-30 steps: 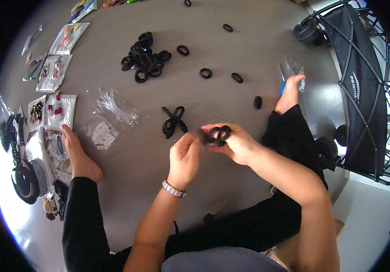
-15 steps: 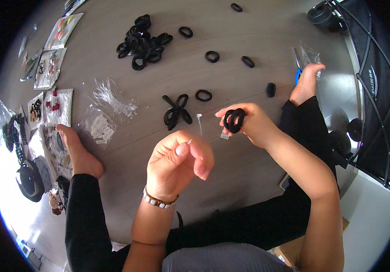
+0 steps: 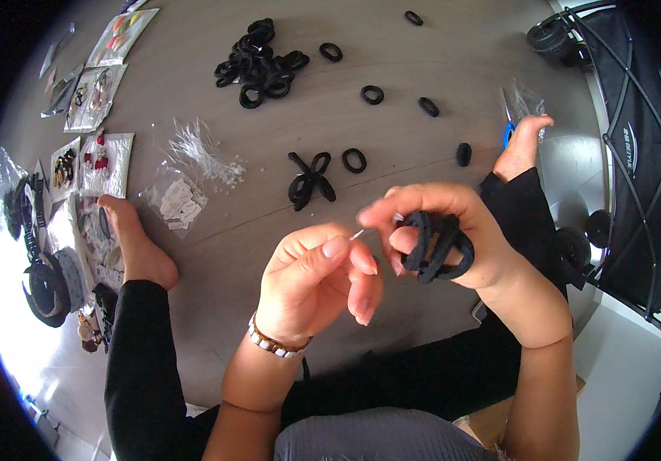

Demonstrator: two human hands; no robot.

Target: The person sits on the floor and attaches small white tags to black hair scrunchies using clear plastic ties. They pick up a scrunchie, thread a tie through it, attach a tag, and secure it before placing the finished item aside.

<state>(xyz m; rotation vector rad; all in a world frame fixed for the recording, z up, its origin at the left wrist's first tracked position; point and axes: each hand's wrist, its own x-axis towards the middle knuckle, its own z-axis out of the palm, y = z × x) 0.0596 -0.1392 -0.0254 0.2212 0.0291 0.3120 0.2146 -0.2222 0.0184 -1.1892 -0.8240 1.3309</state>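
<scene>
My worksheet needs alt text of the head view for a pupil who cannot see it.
A person's right hand holds black loops while the left hand pinches a tiny white piece. Beyond, more loops lie scattered and heaped on a grey floor, near pale strands and white tags.

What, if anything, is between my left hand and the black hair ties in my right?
Fingertips of your right hand stand between your left hand and the black hair ties; a thin white piece also juts from the left hand.
</scene>
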